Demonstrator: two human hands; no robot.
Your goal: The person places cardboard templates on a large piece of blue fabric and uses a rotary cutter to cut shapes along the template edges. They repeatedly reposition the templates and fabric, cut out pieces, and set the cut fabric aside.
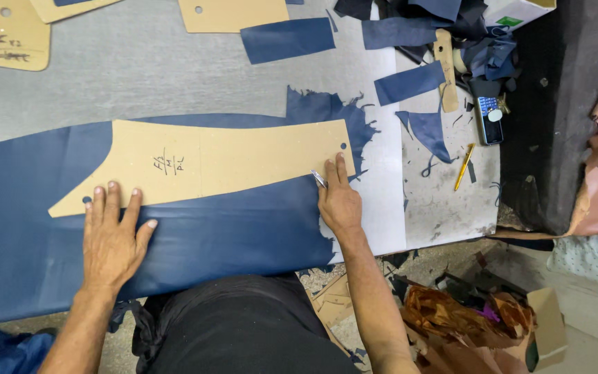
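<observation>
The left hand (111, 239) lies flat, fingers spread, pinning the cardboard pattern (230, 163) onto the blue leather (230, 235) on the table (140, 76). The right hand (338, 201) grips a small blade (320, 179) at the pattern's edge. A clean line probably needs steady pressure and the blade tight against the card. The blade tip is hard to make out.

A leather sheet (195, 235) lies across the left and centre of the table (126, 76), with a cardboard pattern (243, 159) on top of it. The left hand (111, 239) rests flat on the sheet, fingertips on the pattern's lower left edge. The right hand (338, 201) sits at the pattern's right end. Offcuts (410, 82), a phone (488, 119) and a pen (464, 166) lie at upper right; a cardboard box (545, 325) stands at lower right.
</observation>
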